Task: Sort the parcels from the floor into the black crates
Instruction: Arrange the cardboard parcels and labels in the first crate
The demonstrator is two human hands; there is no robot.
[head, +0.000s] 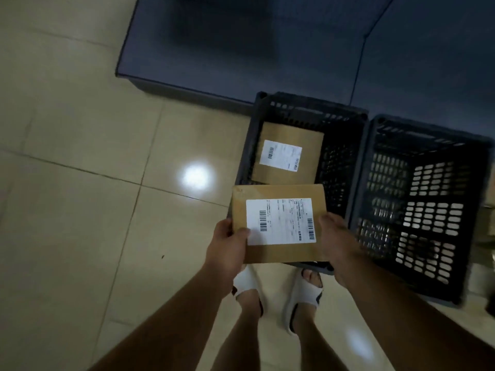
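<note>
A flat brown cardboard parcel with a white shipping label faces up, held level over the near edge of the left black crate. My left hand grips its left edge, thumb on the label. My right hand grips its right edge. A second brown parcel with a white label lies inside the left crate. The right black crate stands beside it, and I see no parcel in it.
Both crates sit on a beige tiled floor against a dark low platform at the back. My feet in white sandals stand just before the left crate. A lamp glare spot shines on the tiles.
</note>
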